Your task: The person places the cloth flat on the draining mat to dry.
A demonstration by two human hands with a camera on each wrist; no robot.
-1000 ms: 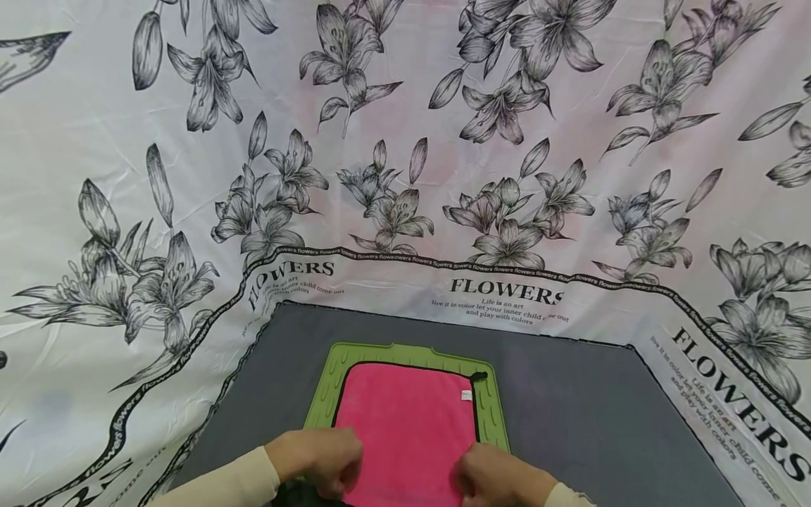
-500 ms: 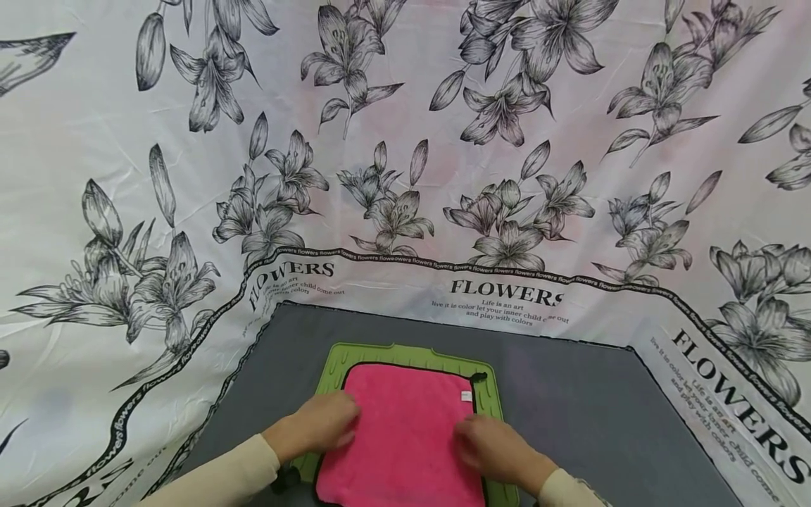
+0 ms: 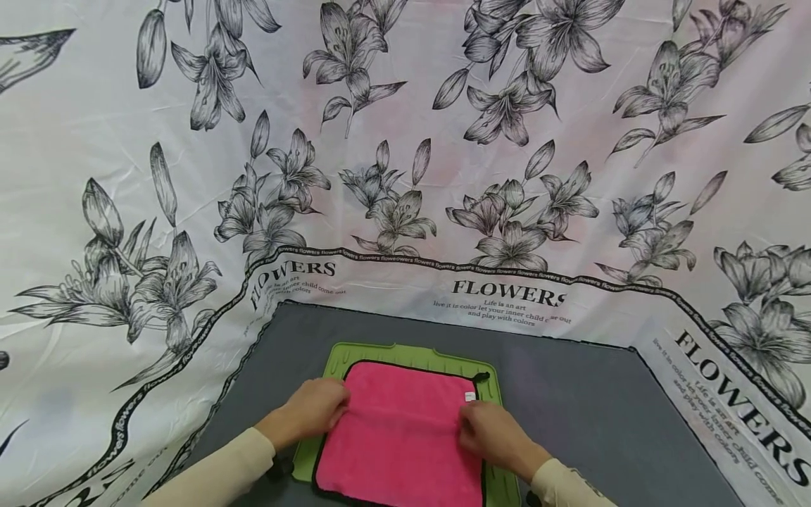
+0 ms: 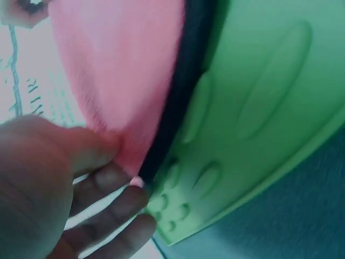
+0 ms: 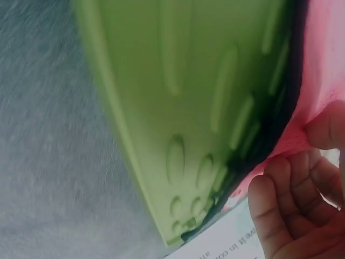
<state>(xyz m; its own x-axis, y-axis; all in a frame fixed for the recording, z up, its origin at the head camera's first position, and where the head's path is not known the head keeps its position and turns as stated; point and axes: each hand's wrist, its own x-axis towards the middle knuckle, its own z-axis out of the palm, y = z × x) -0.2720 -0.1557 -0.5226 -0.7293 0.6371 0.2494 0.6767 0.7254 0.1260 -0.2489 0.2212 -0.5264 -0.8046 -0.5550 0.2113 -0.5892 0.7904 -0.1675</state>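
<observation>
A pink cloth [image 3: 399, 458] with black edging lies over a green tray [image 3: 412, 354] that has raised ridges. My left hand [image 3: 317, 405] pinches the cloth's left side, thumb on top and fingers beneath, as the left wrist view shows. At the opposite side, below the white label [image 3: 469, 396], my right hand [image 3: 497, 431] pinches the cloth between thumb and fingers. A shallow crease runs across the cloth from hand to hand. In the right wrist view, the cloth's edge [image 5: 288, 116] lifts toward the right fingers [image 5: 267, 208].
A small black loop [image 3: 481, 377] sits at the cloth's far right corner. The tray rests on a dark grey tabletop [image 3: 589, 415]. A white curtain [image 3: 405, 162] printed with black flowers and lettering encloses the table at the back and both sides.
Both hands have moved away from me along the cloth's sides, from near its close end to about mid-length. The cloth's near left corner has come into view, and a crease has formed across it.
</observation>
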